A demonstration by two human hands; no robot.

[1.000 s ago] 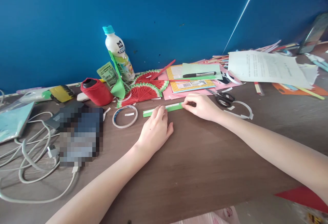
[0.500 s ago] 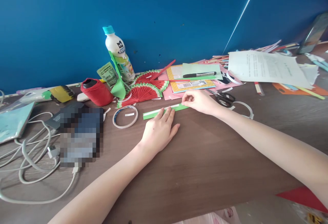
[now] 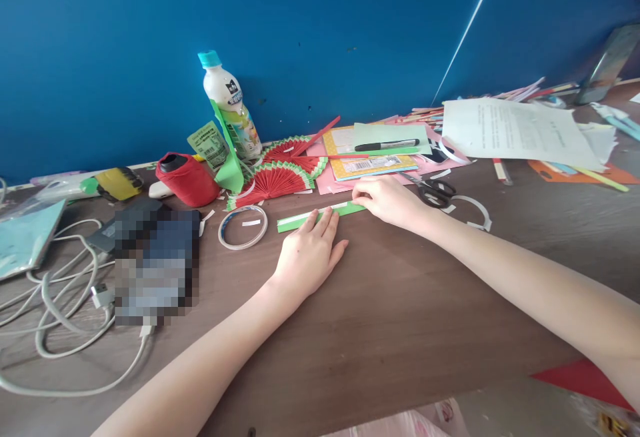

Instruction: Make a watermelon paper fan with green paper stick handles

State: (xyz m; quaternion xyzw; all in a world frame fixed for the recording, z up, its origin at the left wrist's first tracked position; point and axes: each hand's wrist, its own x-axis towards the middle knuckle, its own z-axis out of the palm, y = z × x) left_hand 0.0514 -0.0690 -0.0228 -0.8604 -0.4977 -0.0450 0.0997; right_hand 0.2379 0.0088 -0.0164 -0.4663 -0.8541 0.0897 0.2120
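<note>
Lying flat on the desk (image 3: 380, 303), a green strip (image 3: 345, 209) runs under the left hand (image 3: 310, 257), its fingers straight and slightly parted, gripping nothing. The right hand (image 3: 387, 201) pinches the strip's right end, fingers closed. Leftward lies a tape roll (image 3: 243, 246); behind, paper fans (image 3: 275, 180); rightward, black scissors (image 3: 436, 191).

bare forearms (image 3: 215, 350), bare hands (image 3: 309, 253)

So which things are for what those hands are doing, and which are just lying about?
For the job:
green strip, touched by the left hand and right hand
white strip on it
probably the tape roll and scissors

Probably just lying about:
bottle
pen
cable
</note>
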